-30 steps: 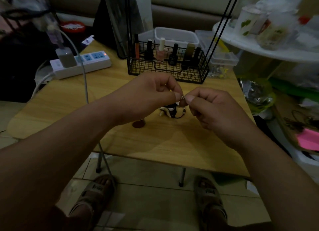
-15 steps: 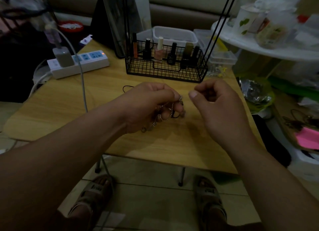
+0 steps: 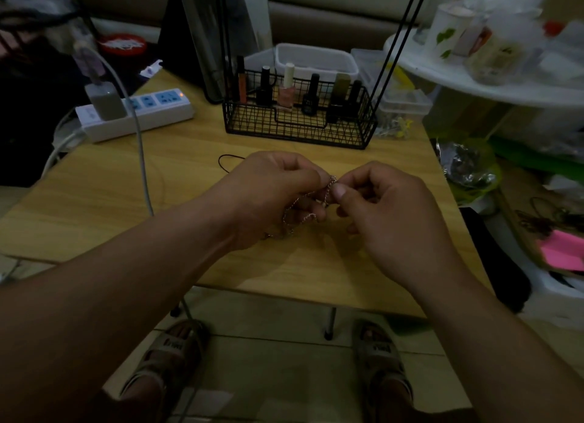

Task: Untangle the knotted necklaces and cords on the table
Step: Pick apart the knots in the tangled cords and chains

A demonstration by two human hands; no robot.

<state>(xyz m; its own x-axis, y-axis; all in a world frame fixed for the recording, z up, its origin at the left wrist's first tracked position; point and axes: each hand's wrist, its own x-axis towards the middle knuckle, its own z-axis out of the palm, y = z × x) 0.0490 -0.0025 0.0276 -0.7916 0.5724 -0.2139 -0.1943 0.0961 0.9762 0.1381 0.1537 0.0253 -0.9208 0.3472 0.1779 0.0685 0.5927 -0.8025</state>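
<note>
A thin silver chain necklace hangs in loops between my two hands above the wooden table. My left hand holds it with curled fingers, and the loops drape below its fingertips. My right hand pinches the chain's upper end between thumb and forefinger, right beside the left fingertips. A black cord lies on the table behind my left hand, mostly hidden by it.
A black wire basket of nail polish bottles stands at the table's back. A white power strip with a plugged charger lies at the back left, its grey cable trailing over the front edge. Cluttered shelves stand right of the table.
Half a second ago my right hand was off the chain and apart from the left. It has moved back in and pinches the chain again at the left fingertips.
</note>
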